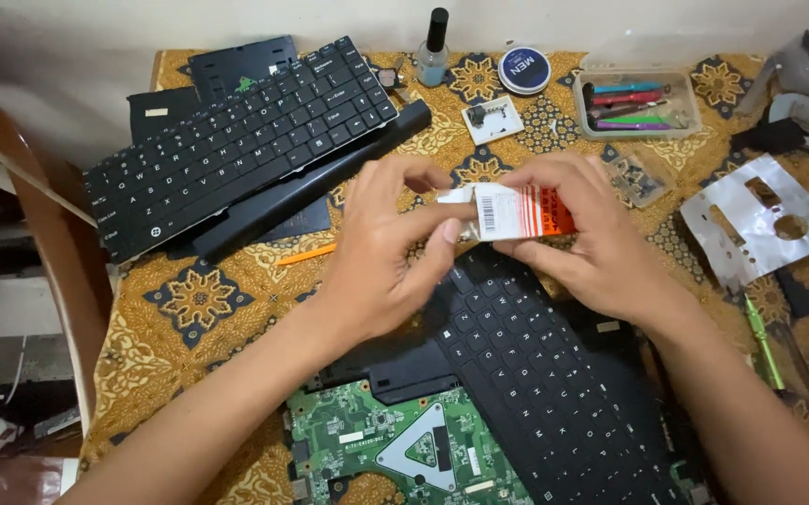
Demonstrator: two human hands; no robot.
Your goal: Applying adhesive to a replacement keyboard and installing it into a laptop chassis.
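Both my hands hold a small white and orange carton (pixel 516 211) with a barcode, above the table's middle. My left hand (pixel 390 248) pinches the carton's white flap end between thumb and fingers. My right hand (pixel 577 234) grips the orange end from the right. Under my hands lies a black laptop keyboard (pixel 535 374), tilted over an opened laptop base with a green circuit board (pixel 395 449) showing at the bottom.
A second black keyboard (pixel 236 140) rests on a long black battery at back left. An orange pry stick (pixel 306 254), glass bottle (pixel 433 47), round tin (pixel 524 70), clear box of coloured tools (pixel 636 105), metal shield plate (pixel 759 220) and green screwdriver (pixel 764 341) lie on the patterned cloth.
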